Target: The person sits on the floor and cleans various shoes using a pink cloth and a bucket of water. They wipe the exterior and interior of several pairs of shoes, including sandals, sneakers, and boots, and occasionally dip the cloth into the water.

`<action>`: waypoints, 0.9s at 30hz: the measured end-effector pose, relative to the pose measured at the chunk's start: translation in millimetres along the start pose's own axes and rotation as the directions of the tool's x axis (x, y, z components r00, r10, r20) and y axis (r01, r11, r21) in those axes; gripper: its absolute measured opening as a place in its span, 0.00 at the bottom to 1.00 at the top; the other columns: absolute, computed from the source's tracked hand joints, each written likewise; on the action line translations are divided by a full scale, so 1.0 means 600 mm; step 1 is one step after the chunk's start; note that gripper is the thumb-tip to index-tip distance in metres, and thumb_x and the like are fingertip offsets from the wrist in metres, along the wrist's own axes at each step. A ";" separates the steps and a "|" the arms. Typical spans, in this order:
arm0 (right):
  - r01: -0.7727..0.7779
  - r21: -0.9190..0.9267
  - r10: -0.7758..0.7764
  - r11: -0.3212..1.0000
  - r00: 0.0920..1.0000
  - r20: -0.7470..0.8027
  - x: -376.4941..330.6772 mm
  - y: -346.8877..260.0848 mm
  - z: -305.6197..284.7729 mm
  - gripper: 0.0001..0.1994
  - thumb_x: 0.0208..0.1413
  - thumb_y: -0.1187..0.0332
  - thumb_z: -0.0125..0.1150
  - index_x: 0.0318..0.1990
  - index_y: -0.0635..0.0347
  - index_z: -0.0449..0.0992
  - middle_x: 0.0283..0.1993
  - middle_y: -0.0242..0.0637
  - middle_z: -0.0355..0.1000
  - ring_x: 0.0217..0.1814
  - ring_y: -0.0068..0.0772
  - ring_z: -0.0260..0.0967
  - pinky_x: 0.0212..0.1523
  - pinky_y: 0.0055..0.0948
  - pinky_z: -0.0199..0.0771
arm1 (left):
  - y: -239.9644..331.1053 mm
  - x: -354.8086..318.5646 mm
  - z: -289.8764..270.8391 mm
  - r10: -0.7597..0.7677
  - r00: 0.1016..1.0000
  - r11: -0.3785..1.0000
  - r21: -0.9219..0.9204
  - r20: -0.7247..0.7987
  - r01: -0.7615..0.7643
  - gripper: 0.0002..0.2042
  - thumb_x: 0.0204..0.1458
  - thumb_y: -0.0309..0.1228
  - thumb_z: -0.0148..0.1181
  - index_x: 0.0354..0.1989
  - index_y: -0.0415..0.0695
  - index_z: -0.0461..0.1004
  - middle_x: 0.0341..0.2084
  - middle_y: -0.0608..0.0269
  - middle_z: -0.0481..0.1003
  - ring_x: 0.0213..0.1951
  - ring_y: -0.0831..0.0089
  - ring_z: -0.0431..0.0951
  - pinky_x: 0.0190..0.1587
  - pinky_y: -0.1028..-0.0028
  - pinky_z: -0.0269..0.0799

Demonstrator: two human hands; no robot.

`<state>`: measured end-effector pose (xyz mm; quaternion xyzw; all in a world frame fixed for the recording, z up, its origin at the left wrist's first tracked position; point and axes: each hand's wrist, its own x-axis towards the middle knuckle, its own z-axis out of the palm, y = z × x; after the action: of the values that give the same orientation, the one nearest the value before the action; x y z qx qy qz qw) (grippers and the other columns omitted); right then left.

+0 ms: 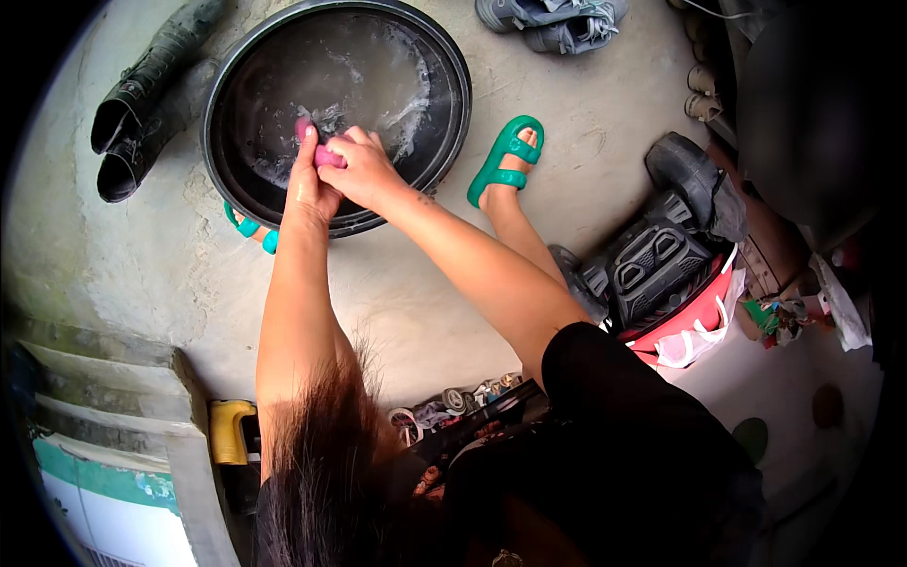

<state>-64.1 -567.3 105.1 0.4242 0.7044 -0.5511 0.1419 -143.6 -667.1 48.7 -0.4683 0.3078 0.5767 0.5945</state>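
Both my hands are together over the near part of a round black basin [460, 94] of grey, sudsy water [321, 71]. A small pink thing, perhaps cloth or a sock [329, 158], is squeezed between them; its kind does not show clearly. My left hand [310, 184] is closed round its left part, thumb pointing up and a pink end showing at the fingertips. From the right, my right hand [367, 170] presses its curled fingers around the other part. The two hands touch each other, and the palms hide most of the pink thing.
Black lace-up boots [156, 80] lie left of the basin. Grey sneakers [557, 21] sit at the top right. My foot in a green sandal [510, 156] stands right of the basin. Further right, black gear [652, 255] fills a red bag [685, 317]. Concrete steps [113, 387] are lower left.
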 end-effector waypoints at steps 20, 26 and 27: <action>-0.117 -0.425 -0.125 0.897 0.858 -0.499 0.070 0.081 -0.033 0.18 0.54 0.66 0.61 0.52 0.59 0.70 0.56 0.51 0.61 0.59 0.56 0.58 0.61 0.44 0.62 | -0.059 -0.110 0.067 0.299 0.902 0.880 0.456 -0.311 -0.135 0.30 0.62 0.38 0.53 0.71 0.51 0.49 0.70 0.56 0.50 0.67 0.54 0.58 0.62 0.44 0.61; -0.289 -0.432 0.299 0.854 0.953 -0.047 0.041 0.102 -0.025 0.18 0.50 0.74 0.55 0.51 0.63 0.73 0.56 0.48 0.67 0.61 0.56 0.61 0.62 0.42 0.64 | -0.062 -0.073 0.024 0.015 0.982 0.981 0.195 -0.189 0.022 0.35 0.62 0.42 0.54 0.70 0.37 0.45 0.68 0.45 0.50 0.64 0.48 0.62 0.57 0.43 0.69; -0.178 -0.334 0.188 0.926 0.982 -0.002 0.024 0.092 -0.028 0.14 0.49 0.73 0.55 0.46 0.62 0.74 0.51 0.48 0.69 0.57 0.55 0.63 0.58 0.44 0.66 | -0.061 -0.069 0.029 -0.014 0.992 0.983 0.178 -0.126 0.037 0.32 0.61 0.42 0.55 0.66 0.37 0.51 0.64 0.46 0.55 0.61 0.50 0.65 0.56 0.45 0.70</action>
<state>-26.7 -544.3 65.4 0.4495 0.7424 -0.4150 0.2730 -117.3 -664.2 100.1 -0.4515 0.3892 0.5086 0.6213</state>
